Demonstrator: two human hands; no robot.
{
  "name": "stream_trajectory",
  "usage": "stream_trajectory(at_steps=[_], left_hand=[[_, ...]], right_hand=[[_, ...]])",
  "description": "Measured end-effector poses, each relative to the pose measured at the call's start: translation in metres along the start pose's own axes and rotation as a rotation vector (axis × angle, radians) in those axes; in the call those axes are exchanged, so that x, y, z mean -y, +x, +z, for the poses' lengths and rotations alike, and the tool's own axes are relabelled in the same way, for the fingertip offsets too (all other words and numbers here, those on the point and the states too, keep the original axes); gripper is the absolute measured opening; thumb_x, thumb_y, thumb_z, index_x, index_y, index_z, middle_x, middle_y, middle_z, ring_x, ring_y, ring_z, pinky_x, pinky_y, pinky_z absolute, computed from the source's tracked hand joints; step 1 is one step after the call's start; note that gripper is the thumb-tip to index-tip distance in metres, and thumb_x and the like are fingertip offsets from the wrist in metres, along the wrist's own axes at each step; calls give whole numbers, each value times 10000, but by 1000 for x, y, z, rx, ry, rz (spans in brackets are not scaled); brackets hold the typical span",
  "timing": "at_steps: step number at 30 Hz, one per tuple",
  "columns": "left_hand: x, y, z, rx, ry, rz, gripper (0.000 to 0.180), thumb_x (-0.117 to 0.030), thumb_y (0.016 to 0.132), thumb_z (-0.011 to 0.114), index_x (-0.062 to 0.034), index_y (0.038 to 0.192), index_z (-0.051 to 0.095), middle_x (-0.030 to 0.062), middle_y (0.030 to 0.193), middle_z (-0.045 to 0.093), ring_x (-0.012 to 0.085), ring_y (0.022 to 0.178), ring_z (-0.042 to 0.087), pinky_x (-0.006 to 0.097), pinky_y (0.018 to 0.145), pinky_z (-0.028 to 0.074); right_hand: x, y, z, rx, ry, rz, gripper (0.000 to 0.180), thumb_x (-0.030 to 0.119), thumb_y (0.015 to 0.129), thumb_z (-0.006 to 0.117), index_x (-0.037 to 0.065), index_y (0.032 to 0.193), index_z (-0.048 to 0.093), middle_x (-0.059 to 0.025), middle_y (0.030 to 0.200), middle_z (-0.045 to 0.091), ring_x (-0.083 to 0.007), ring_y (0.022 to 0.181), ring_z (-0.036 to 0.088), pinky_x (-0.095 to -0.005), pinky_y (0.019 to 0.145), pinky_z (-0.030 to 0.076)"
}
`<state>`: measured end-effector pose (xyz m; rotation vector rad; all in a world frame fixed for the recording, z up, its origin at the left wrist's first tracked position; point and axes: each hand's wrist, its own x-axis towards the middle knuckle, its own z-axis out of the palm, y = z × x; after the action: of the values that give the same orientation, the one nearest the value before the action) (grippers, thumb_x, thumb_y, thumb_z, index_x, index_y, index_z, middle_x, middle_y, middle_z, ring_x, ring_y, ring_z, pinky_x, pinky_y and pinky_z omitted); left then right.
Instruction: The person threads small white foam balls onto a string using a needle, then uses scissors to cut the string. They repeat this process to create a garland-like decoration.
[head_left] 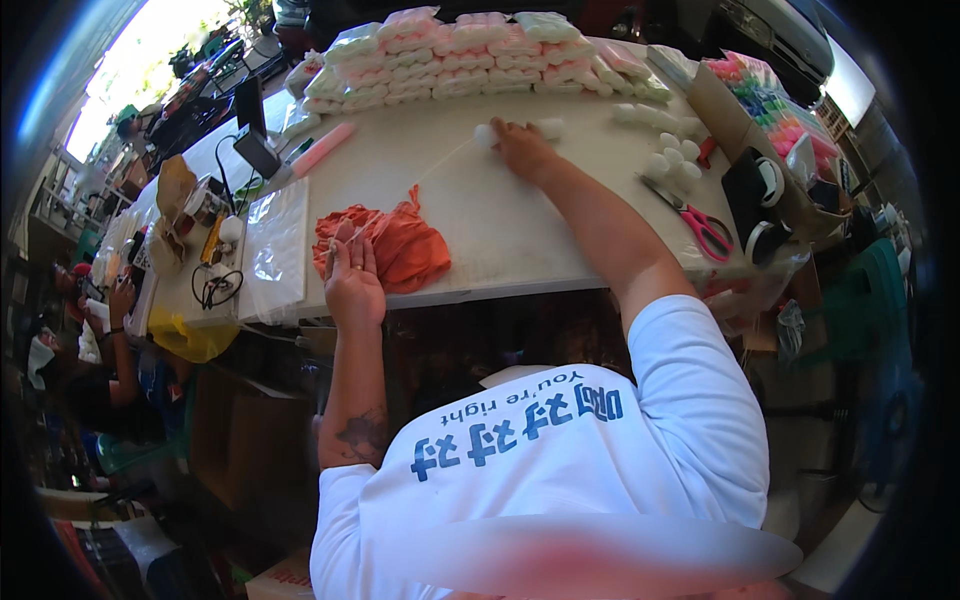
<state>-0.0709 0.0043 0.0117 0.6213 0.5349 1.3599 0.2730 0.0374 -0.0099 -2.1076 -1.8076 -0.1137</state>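
Observation:
My right hand (523, 152) reaches to the far middle of the table, its fingers closed over a small white roll (485, 136). More white (549, 128) shows on the other side of that hand; I cannot tell if it is the same piece. A thin pale strand (447, 160) runs from the roll toward a crumpled orange cloth (418, 252) at the near edge. My left hand (354, 283) lies palm up against the cloth's left side, fingers curled together. What its fingertips pinch is too small to make out.
Stacked pastel packets (460, 60) line the back. On the right lie pink-handled scissors (700, 222), white round pieces (675, 162) and a cardboard box (730, 115). A clear plastic sheet (275, 245), a cable (216, 288) and a pink tube (323, 150) are left. Another person's hand (121, 297) shows far left.

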Motion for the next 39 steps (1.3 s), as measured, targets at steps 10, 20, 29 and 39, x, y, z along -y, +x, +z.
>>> stream_trajectory(at_steps=[10, 20, 29, 39], left_hand=[[15, 17, 5, 214, 210, 37, 217, -90, 960, 534, 22, 1142, 578, 107, 1207, 593, 148, 1091, 561, 265, 995, 441], [-22, 2, -16, -40, 205, 176, 181, -143, 936, 597, -31, 1075, 631, 45, 945, 628, 132, 912, 607, 292, 827, 507], [-27, -57, 18, 407, 1242, 837, 513, -125, 807, 723, -79, 1283, 538, 128, 1178, 561, 259, 1088, 551, 358, 966, 435], [-20, -63, 14, 507, 682, 208, 648, -47, 862, 657, -77, 1422, 331, 120, 1275, 510, 178, 1126, 541, 304, 933, 472]], right_hand=[[-119, -5, -61, -172, -583, 170, 376, 166, 910, 426, 135, 1273, 521, -147, 1308, 522, -333, 1223, 490, -568, 1040, 310], [-97, -131, -139, 80, -385, 451, 383, 208, 824, 675, 49, 1163, 590, -211, 1182, 553, -376, 1076, 582, -440, 880, 487], [-47, -96, -98, -283, 128, 61, 284, 87, 793, 654, 40, 1067, 592, -194, 1076, 584, -371, 981, 581, -410, 884, 468], [168, -111, -94, 155, 1007, -452, 377, 201, 794, 756, 69, 1113, 602, -84, 1104, 629, -207, 1041, 599, -339, 896, 477]])
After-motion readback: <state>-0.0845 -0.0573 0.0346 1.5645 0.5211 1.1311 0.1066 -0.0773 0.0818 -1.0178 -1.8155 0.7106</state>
